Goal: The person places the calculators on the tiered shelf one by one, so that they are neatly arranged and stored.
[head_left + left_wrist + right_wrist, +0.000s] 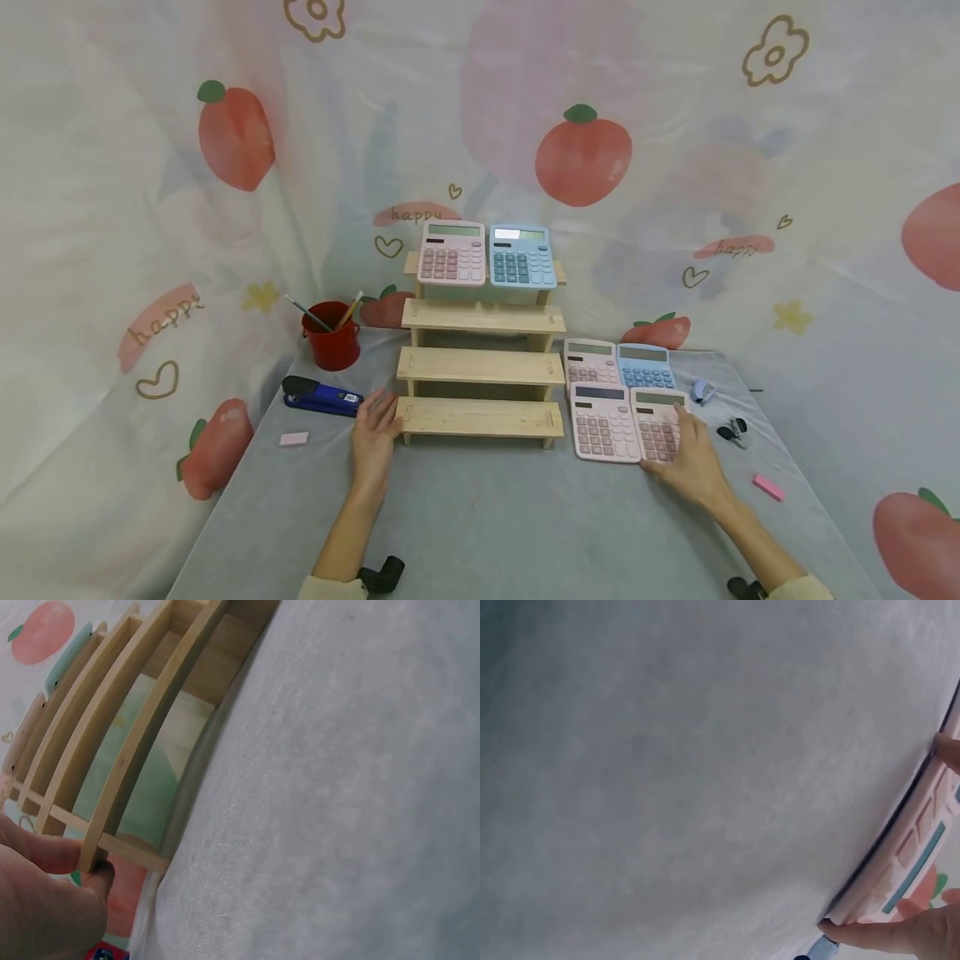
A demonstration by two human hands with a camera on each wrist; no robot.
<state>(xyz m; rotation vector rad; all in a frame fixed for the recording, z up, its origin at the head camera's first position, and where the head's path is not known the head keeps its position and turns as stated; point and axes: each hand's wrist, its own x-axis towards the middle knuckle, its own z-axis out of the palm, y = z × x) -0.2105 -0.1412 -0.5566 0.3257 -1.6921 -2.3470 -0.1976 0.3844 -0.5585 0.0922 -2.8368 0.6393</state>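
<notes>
A stepped wooden rack [480, 367] stands at the middle of the table. On its top step sit a pink calculator [452, 254] and a blue calculator [521, 257]. My left hand [375, 437] pinches the left end of the lowest step [105, 825] between thumb and finger. To the rack's right lie a blue calculator [647, 367] and several pink ones. My right hand [693, 462] grips the front-right pink calculator [658, 433], thumb at its near edge and fingers over its right side; in the right wrist view this calculator [907, 847] lies low against the cloth.
Left of the rack are a red bucket [333, 342] with pencils, a blue stapler [322, 397] and a pale pink eraser [293, 438]. On the right lie a small blue object [702, 391], black binder clips [732, 431] and a pink eraser [768, 487].
</notes>
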